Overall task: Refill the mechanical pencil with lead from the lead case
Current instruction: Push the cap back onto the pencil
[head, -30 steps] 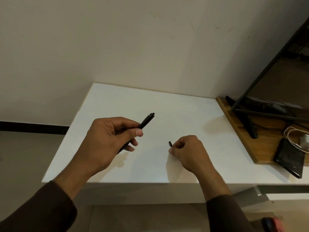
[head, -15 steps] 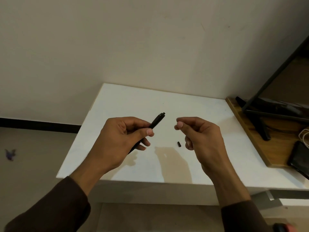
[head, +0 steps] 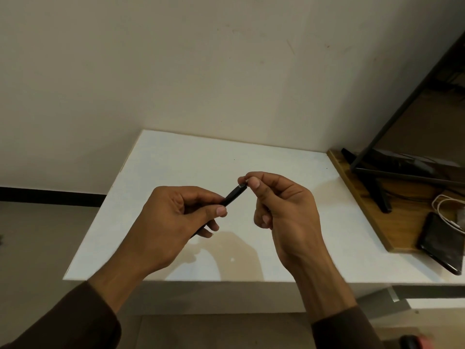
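My left hand (head: 173, 222) is closed around a black mechanical pencil (head: 232, 195), held above the white table (head: 201, 157) with its upper end slanting up and to the right. My right hand (head: 284, 212) pinches that upper end between thumb and forefinger, where a small pale part shows. The remaining fingers of that hand are curled in. The pencil's lower half is hidden inside my left fist. I see no lead case. The small black cap seen on the table earlier is hidden behind my right hand.
A wooden board (head: 377, 212) lies on the table's right side. It carries a black metal stand (head: 377, 187), a dark phone (head: 440, 243) and a white cable (head: 445, 205). A beige wall rises behind the table. Floor lies to the left.
My right hand left a small black cap on the table, rose, and moved left to pinch the pencil's upper end. My left hand kept hold of the pencil.
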A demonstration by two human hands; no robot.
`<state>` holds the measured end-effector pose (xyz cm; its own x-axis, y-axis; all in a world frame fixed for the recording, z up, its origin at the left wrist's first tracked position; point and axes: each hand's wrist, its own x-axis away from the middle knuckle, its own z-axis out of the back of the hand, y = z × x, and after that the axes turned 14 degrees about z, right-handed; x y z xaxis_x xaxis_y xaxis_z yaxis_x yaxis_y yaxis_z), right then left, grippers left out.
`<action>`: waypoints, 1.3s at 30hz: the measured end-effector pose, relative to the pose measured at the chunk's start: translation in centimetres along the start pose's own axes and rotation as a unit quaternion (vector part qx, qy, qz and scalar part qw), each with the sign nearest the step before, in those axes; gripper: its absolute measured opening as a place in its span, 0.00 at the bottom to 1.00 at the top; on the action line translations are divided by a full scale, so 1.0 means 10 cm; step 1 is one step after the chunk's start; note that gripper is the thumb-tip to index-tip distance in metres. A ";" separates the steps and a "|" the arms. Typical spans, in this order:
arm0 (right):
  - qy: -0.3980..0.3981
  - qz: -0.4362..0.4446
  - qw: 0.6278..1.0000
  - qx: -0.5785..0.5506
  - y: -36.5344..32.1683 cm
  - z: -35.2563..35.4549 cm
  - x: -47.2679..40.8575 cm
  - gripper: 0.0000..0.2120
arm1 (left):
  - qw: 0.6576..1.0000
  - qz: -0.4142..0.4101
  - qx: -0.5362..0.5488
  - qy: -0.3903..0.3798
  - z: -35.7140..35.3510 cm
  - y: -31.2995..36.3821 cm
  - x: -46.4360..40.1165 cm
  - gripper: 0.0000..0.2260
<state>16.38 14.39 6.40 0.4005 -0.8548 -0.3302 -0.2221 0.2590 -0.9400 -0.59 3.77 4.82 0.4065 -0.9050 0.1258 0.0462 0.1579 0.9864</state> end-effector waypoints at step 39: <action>-0.055 -0.236 0.935 -0.260 -0.06 0.06 0.00 0.04 | 1.000 0.002 -0.020 0.001 0.01 0.11 0.07 0.11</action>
<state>17.02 14.50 6.97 0.6453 -0.7601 0.0771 -0.3890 -0.4137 -0.8231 -0.34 3.30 5.95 0.4094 -0.9032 0.1289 0.0821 0.1771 0.9808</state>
